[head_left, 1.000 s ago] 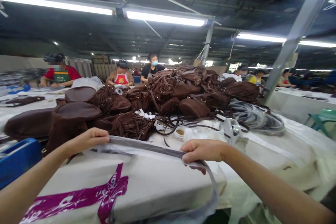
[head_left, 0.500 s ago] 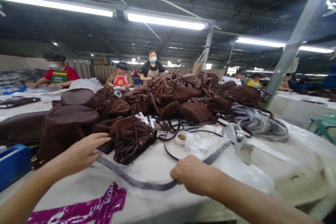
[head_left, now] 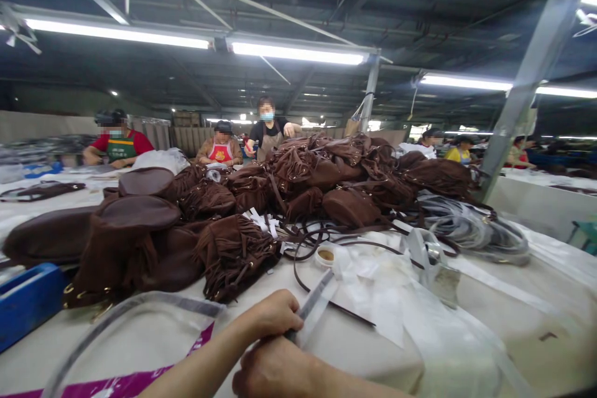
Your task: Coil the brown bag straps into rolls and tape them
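Purple tape [head_left: 121,384] crosses the white table [head_left: 140,339] at seven o'clock. At six, the left hand [head_left: 278,312] has its fingers curled round a grey strap [head_left: 317,295]; the right hand [head_left: 275,365] is bent just beneath, fingertips hidden, so I cannot tell whether it grips. Farther off come a blue bin [head_left: 32,301] at eight, a tub [head_left: 325,255] near the strap's end, heaped brown bags [head_left: 321,168] mid-view, and three people [head_left: 270,140] between nine and eleven.
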`<act>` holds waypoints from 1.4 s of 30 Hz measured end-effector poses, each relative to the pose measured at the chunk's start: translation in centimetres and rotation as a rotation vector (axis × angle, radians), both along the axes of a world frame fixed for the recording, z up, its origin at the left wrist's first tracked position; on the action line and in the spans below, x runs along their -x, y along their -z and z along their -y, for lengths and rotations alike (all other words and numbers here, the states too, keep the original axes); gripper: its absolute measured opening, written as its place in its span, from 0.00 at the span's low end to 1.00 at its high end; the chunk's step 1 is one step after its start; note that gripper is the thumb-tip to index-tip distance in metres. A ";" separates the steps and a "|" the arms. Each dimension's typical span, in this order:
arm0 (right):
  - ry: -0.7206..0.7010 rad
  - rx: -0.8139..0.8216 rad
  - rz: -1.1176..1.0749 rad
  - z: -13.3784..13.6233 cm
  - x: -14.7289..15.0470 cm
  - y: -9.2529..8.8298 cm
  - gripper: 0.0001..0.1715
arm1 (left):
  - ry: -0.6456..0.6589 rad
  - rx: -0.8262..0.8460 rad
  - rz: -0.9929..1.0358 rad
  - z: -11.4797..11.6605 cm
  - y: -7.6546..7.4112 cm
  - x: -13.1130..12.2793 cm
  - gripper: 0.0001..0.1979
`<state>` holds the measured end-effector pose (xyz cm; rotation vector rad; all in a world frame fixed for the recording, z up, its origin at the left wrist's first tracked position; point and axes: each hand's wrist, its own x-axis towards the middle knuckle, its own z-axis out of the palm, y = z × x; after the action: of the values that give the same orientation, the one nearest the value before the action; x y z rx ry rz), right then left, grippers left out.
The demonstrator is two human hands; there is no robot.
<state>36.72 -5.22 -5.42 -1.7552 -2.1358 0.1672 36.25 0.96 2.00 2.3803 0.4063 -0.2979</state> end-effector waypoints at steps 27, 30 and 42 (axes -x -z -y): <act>0.253 0.206 0.250 6.8 -9.6 -3.9 0.12 | 0.492 -0.901 0.472 -2.2 3.8 4.0 0.04; 0.187 0.133 0.394 6.7 -9.8 -3.1 0.12 | 0.525 -0.930 0.493 -2.2 4.1 2.3 0.06; 0.244 -0.227 0.439 7.7 -11.0 -1.1 0.12 | 0.153 -0.141 0.601 -1.1 5.8 2.2 0.12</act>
<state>47.68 -12.87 -4.29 -2.0300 -2.0832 -0.5501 34.03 2.05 -3.83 2.4941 -0.0394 0.3890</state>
